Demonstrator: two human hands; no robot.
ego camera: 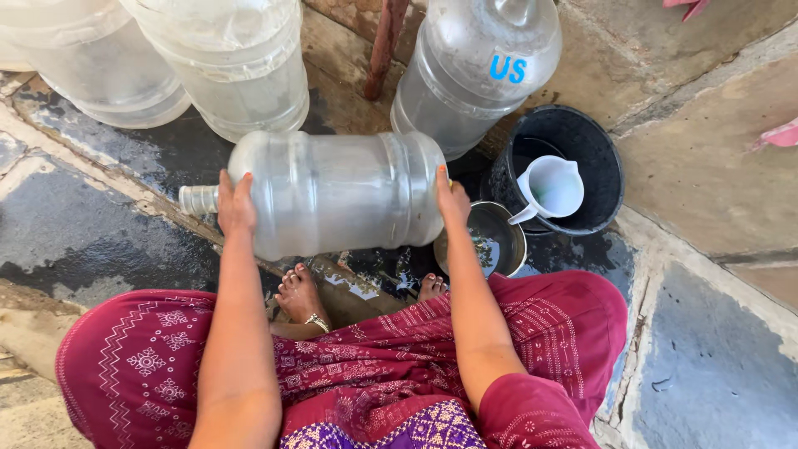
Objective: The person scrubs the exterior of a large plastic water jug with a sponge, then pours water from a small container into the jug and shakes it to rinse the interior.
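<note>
A large clear plastic water jug (pixel 332 193) lies on its side in front of me, neck pointing left. My left hand (pixel 235 204) grips its shoulder near the neck. My right hand (pixel 451 202) presses against the flat bottom end of the jug, and a bit of something yellow shows at its fingertips. The jug is held just above the wet stone floor, over my bare feet (pixel 301 293). I am squatting in a maroon patterned skirt (pixel 399 357).
Three more big clear jugs stand behind: two at the upper left (pixel 233 58) and one with blue letters (pixel 478 71). A black bucket (pixel 597 158) holds a white jug cup (pixel 553 187). A small metal bowl (pixel 495 241) sits beside my right hand.
</note>
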